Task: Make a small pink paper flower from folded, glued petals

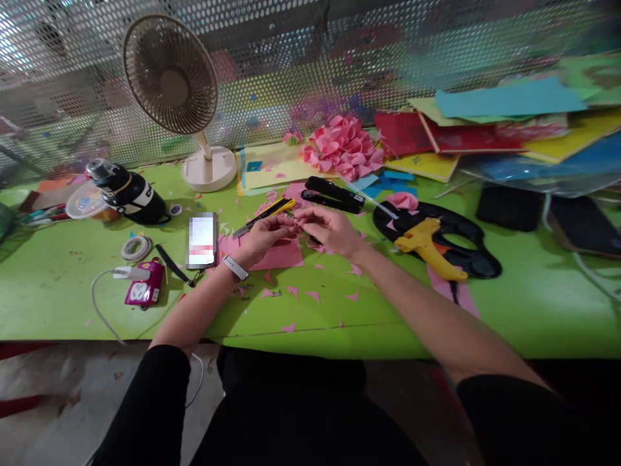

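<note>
My left hand (266, 235), with a pale watch band at the wrist, and my right hand (330, 228) meet fingertip to fingertip over the green table. Both are closed in a pinch on a small piece of pink paper (295, 221), mostly covered by the fingers. Beneath them lies a sheet of pink paper (284, 255), with pink scraps (313, 296) scattered around it. Just behind my left hand is a yellow-and-black cutter knife (272, 210). A black stapler (334, 195) rests beyond my right hand. Farther back sits a heap of folded pink paper petals (344, 149).
A yellow glue gun (423, 243) lies on a black tray-like holder (478, 259) at right. Stacked colored paper (509, 97) fills the back right. Leftward are a phone (201, 239), a tape roll (136, 248), a purple power adapter (145, 285), a black bottle (133, 194) and a fan (209, 169).
</note>
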Motion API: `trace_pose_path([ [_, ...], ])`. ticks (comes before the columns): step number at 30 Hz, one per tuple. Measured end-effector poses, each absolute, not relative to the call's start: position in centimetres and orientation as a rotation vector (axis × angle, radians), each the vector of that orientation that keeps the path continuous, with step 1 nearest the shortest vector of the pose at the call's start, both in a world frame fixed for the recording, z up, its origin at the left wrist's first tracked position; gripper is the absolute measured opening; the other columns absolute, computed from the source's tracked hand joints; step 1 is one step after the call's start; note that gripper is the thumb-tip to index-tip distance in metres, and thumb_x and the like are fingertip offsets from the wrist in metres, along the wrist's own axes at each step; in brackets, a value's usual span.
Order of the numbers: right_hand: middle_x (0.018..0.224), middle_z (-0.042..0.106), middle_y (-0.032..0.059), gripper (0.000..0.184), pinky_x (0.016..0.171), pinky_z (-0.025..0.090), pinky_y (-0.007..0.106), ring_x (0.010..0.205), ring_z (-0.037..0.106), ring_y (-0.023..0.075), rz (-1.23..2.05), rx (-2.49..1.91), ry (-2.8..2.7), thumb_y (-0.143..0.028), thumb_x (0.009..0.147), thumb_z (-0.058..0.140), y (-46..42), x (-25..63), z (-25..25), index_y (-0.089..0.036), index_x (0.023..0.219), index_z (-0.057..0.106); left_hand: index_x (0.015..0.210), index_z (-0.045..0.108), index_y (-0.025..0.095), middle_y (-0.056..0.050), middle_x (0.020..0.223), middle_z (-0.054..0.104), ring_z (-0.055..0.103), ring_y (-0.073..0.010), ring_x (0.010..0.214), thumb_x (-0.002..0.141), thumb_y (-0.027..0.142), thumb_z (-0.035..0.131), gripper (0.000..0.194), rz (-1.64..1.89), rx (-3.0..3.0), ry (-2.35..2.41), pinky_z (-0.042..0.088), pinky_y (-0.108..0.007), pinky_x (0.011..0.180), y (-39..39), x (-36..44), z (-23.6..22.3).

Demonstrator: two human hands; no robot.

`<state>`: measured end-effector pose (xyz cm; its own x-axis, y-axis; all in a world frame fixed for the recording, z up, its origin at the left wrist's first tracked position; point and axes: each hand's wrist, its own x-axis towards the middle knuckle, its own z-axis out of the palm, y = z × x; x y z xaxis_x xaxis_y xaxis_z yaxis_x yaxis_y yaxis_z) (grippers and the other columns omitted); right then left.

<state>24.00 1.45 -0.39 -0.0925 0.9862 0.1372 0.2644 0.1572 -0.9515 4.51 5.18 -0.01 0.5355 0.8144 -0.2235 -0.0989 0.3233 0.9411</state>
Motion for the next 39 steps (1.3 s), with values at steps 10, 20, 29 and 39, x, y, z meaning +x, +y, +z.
trace_pose_path([
  [10, 0.105, 0.076, 0.0067, 0.036, 0.085, 0.057, 0.038, 0.091, 0.071, 0.0223, 0.817, -1.248, -1.61, -0.032, 0.085, 0.065, 1.9, 24.7, -0.2, -0.022, 0.119, 0.071, 0.094, 0.066, 0.013, -0.003, 0.089, 0.073, 0.069, -0.0107, 0.077, 0.072, 0.028, 0.086, 0.032, 0.71, 1.082, 0.793, 0.055, -0.026, 0.078, 5.4, 4.4, -0.2],
  [20, 0.096, 0.078, 0.0065, 0.021, 0.078, 0.058, 0.038, 0.08, 0.072, 0.0218, 0.761, -1.294, -1.642, -0.033, 0.086, 0.067, 1.7, 24.5, -0.3, -0.021, 0.098, 0.078, 0.1, 0.068, 0.014, -0.005, 0.093, 0.074, 0.071, -0.0122, 0.083, 0.074, 0.032, 0.085, 0.036, 0.648, 1.199, 0.814, 0.056, -0.025, 0.078, 5.1, 4.3, 1.1],
  [29, 0.088, 0.078, 0.0066, 0.026, 0.071, 0.057, 0.033, 0.079, 0.071, 0.0192, 1.423, -1.334, -1.627, -0.038, 0.072, 0.08, 2.6, 27.8, 1.0, -0.019, 0.089, 0.077, 0.098, 0.07, 0.013, -0.008, 0.087, 0.074, 0.066, -0.0105, 0.068, 0.084, 0.036, 0.073, 0.027, 0.549, 1.606, 1.065, 0.049, -0.022, 0.061, 7.6, 1.3, 3.7],
  [39, 0.081, 0.073, 0.0059, 0.014, 0.065, 0.052, 0.033, 0.068, 0.066, 0.0182, 1.404, -1.657, -1.931, -0.03, 0.082, 0.068, 2.3, 26.9, 2.0, -0.018, 0.089, 0.071, 0.082, 0.073, 0.014, -0.009, 0.086, 0.071, 0.059, -0.015, 0.065, 0.084, 0.018, 0.063, 0.011, 0.396, 2.381, 1.433, 0.04, -0.025, 0.058, 6.3, 3.3, 1.3],
])
